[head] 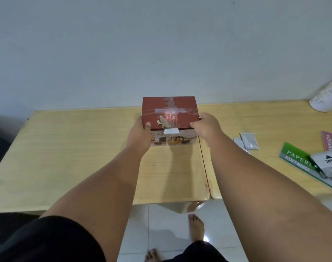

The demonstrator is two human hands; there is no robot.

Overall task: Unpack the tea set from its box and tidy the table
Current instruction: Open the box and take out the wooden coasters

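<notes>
Head view shows my big wooden table [70, 152] by the wall, with a second table [255, 118] pushed up beside it. The red box [169, 110] sits at the far edge of my table, right by the gap between the two. It is shut, with clear tape crossed over the top. My left hand [140, 133] holds its left side and my right hand [206, 127] holds its right side, thumbs on the front. I think there are cups inside that can break, so it may be heavy. I should hold the sides low and firm. Off to the right lie a green booklet [295, 159] and small white packets [249, 140].
</notes>
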